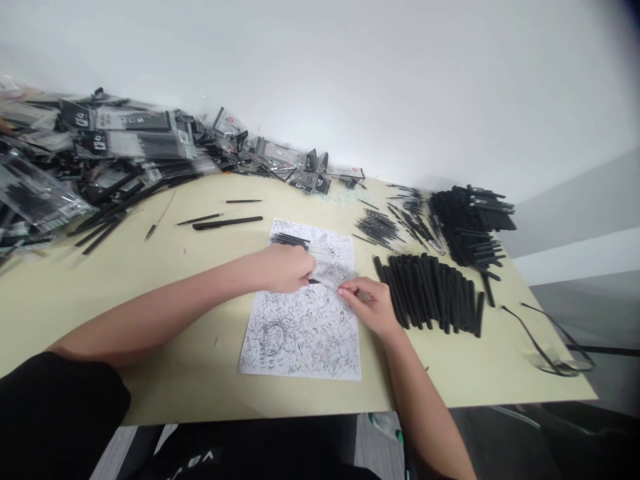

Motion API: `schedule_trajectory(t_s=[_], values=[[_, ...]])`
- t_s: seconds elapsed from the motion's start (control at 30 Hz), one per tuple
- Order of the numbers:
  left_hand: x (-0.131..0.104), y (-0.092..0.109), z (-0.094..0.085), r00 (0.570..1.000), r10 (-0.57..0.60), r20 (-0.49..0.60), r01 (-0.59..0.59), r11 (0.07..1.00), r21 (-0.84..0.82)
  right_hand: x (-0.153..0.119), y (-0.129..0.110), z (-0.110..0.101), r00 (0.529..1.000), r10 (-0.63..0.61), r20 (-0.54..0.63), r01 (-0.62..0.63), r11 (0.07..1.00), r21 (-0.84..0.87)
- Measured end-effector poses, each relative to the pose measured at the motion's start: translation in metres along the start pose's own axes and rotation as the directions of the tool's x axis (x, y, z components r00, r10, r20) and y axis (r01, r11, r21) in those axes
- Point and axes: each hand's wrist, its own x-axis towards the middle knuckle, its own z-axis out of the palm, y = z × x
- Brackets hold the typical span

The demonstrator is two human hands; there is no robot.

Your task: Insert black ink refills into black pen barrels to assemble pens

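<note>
A scribbled white sheet of paper (305,333) lies on the pale yellow table. Over its upper part my left hand (290,268) is closed around a thin item with a dark end, perhaps a pen refill. My right hand (367,303) pinches near the sheet's right edge, at the far end of a thin, blurred, clear item stretching between both hands. Just behind my left hand, several dark-tipped refills (290,239) rest on the sheet.
Bagged pens (140,143) are heaped at the back left. Black pen barrels (433,293) lie in a row on the right, with loose refills (379,228) and a pile of black caps (465,220) behind. Glasses (555,367) sit at the right edge. A black pen (227,223) lies left of the sheet.
</note>
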Motion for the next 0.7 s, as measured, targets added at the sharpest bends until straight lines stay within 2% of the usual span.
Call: schedule_trajectory(t_s=[0.07, 0.2, 0.37, 0.53, 0.7], values=[[-0.004, -0.011, -0.013, 0.997, -0.082, 0.005, 0.082, 0.996, 0.038, -0.001, 0.004, -0.003, 0.998, 0.018, -0.062, -0.024, 0.994, -0.103], [-0.011, -0.042, -0.035, 0.953, -0.289, -0.091, 0.298, 0.949, 0.105, -0.001, 0.012, -0.011, 0.973, 0.118, -0.196, -0.18, 0.925, -0.336], [-0.013, -0.077, -0.045, 0.859, -0.507, -0.077, 0.513, 0.847, 0.141, -0.003, 0.02, -0.017, 0.899, 0.208, -0.385, -0.393, 0.769, -0.503], [-0.01, -0.085, -0.044, 0.797, -0.599, -0.082, 0.604, 0.786, 0.129, -0.005, 0.022, -0.017, 0.849, 0.286, -0.444, -0.519, 0.608, -0.601], [-0.006, -0.08, -0.036, 0.786, -0.61, -0.1, 0.618, 0.776, 0.125, -0.005, 0.019, -0.017, 0.823, 0.373, -0.427, -0.566, 0.493, -0.661]])
